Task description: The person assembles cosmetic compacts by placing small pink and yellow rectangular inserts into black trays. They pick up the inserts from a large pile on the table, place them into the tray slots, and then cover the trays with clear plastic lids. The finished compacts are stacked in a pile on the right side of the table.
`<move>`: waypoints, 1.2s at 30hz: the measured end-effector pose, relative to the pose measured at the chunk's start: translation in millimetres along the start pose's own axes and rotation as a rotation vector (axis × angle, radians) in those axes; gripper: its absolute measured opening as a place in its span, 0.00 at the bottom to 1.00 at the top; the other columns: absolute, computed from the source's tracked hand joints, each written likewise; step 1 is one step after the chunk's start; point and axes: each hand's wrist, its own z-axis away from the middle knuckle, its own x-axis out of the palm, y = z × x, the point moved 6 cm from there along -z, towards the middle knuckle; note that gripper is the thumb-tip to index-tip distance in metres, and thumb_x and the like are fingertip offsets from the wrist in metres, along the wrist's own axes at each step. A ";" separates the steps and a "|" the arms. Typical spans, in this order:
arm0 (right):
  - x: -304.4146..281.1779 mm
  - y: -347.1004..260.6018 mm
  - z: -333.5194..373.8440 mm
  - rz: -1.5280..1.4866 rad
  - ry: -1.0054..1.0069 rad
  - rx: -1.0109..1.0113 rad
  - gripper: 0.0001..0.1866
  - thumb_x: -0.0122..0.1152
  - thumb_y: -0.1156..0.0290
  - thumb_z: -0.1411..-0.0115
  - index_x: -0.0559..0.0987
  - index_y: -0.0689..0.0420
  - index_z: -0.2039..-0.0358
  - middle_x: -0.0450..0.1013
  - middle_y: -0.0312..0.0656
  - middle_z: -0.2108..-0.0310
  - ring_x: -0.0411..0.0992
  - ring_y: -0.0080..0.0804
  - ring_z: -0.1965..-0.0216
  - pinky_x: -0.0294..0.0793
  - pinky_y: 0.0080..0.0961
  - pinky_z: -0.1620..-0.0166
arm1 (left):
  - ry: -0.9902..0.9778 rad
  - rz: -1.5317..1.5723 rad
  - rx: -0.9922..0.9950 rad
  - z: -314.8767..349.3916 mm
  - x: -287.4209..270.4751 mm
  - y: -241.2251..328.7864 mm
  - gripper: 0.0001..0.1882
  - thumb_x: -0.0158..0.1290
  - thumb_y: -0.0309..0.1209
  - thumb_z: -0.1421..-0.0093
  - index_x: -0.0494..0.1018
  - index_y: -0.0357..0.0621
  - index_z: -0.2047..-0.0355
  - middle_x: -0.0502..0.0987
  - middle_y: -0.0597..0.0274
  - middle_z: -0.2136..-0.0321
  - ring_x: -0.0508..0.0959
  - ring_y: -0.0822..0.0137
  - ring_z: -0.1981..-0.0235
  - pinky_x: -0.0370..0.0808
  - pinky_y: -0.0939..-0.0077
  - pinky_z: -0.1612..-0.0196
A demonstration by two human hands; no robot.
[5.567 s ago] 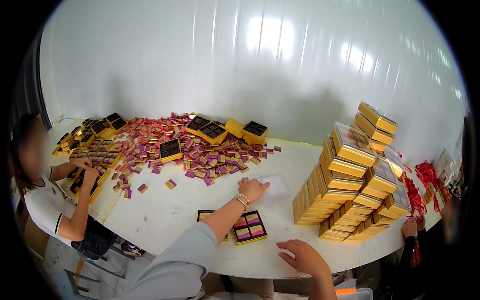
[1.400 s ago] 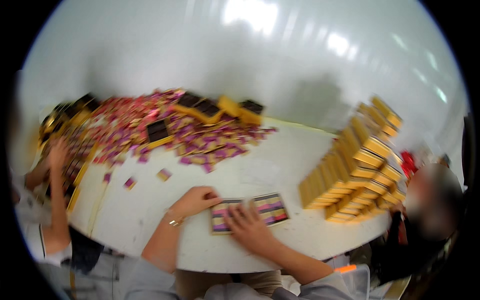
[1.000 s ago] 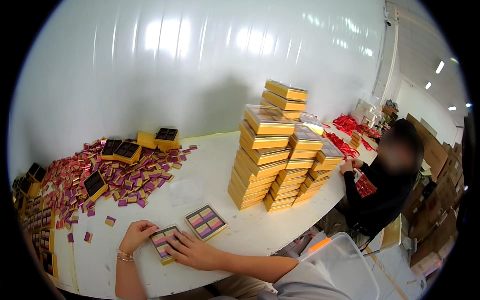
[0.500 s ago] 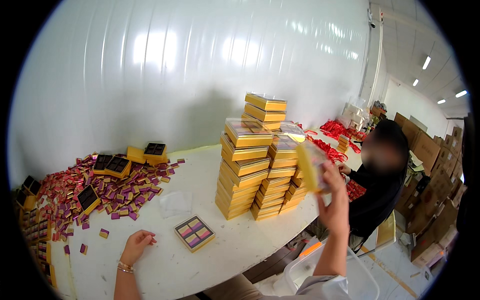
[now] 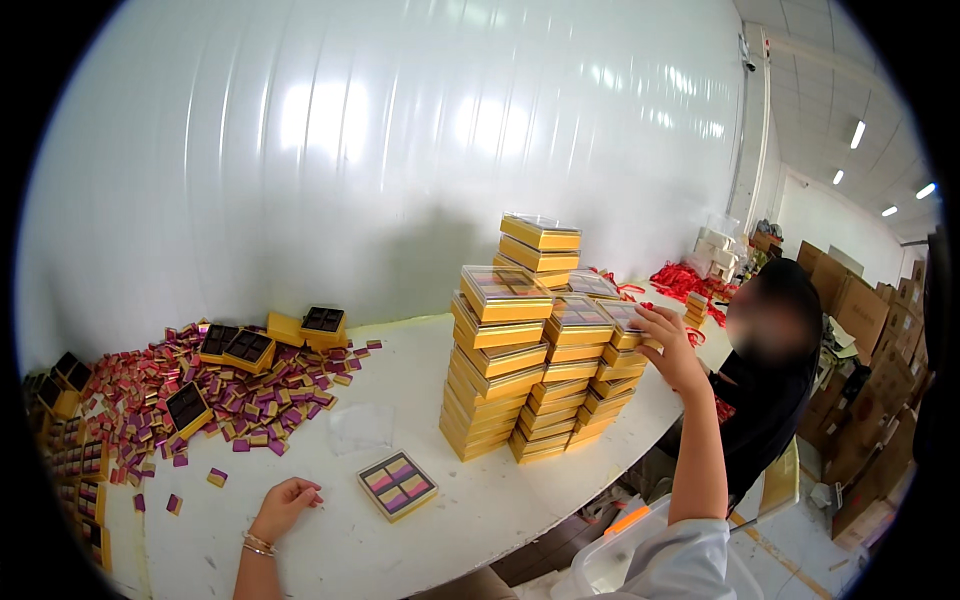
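My right hand (image 5: pixel 672 345) reaches to the far right stack, its fingers at the top and side of a gold box with a clear lid (image 5: pixel 622 322) that sits on top. Over the table at left, my left hand (image 5: pixel 287 505) is empty, with its fingers loosely bent and a little apart. Right of it lies an open gold box (image 5: pixel 397 485) filled with pink, purple and gold wrapped pieces. A clear plastic lid (image 5: pixel 361 429) rests flat behind that box. Tall stacks of lidded gold boxes (image 5: pixel 488 395) rise at the middle of the table.
A heap of small wrapped pieces (image 5: pixel 265 405) spreads at left, with several gold boxes with dark trays (image 5: pixel 248 348) on it. Red ribbons (image 5: pixel 680 280) lie at the far right. A person in black (image 5: pixel 765 375) is at the right, near a clear plastic bin (image 5: pixel 610 560).
My right hand has brought the gold box from the air onto the right stack. The left hand has barely moved, its fingers stretching slightly. The view has shifted a little.
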 end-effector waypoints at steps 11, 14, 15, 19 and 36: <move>117.5 -242.5 90.4 -0.518 -0.115 -0.150 0.38 0.72 0.52 0.47 0.70 0.52 0.38 0.61 0.54 0.37 0.58 0.60 0.35 0.62 0.53 0.37 | -0.013 -0.034 0.010 3.3 0.0 2.7 0.10 0.51 0.28 0.30 0.76 0.36 0.55 0.81 0.61 0.63 0.80 0.72 0.60 0.77 0.77 0.53; 173.2 -315.2 120.9 -0.522 -0.188 -0.094 0.42 0.70 0.45 0.46 0.69 0.49 0.35 0.57 0.56 0.34 0.55 0.66 0.35 0.60 0.59 0.37 | -0.029 -0.017 0.022 1.5 -0.7 0.8 0.10 0.51 0.29 0.30 0.76 0.35 0.54 0.81 0.61 0.63 0.80 0.72 0.60 0.77 0.78 0.53; 187.0 -331.0 125.4 -0.472 -0.228 -0.045 0.42 0.71 0.44 0.47 0.69 0.48 0.35 0.55 0.57 0.34 0.55 0.67 0.35 0.59 0.60 0.37 | -0.039 -0.001 0.027 0.7 -1.4 -0.2 0.10 0.51 0.29 0.30 0.76 0.35 0.54 0.81 0.61 0.62 0.80 0.72 0.59 0.77 0.78 0.53; 226.6 -348.2 133.7 -0.347 -0.300 0.037 0.40 0.72 0.45 0.49 0.71 0.47 0.38 0.56 0.57 0.35 0.53 0.71 0.36 0.59 0.63 0.38 | -0.033 -0.018 0.010 2.5 -1.8 3.2 0.12 0.51 0.31 0.30 0.76 0.35 0.53 0.81 0.60 0.62 0.79 0.72 0.59 0.76 0.76 0.51; 194.8 -268.0 151.1 -0.537 -0.067 0.164 0.32 0.78 0.60 0.58 0.79 0.56 0.52 0.64 0.55 0.49 0.60 0.55 0.45 0.64 0.49 0.42 | -0.040 -0.034 0.005 -6.7 -6.1 -17.6 0.13 0.52 0.31 0.30 0.75 0.33 0.52 0.81 0.61 0.61 0.79 0.75 0.60 0.76 0.80 0.54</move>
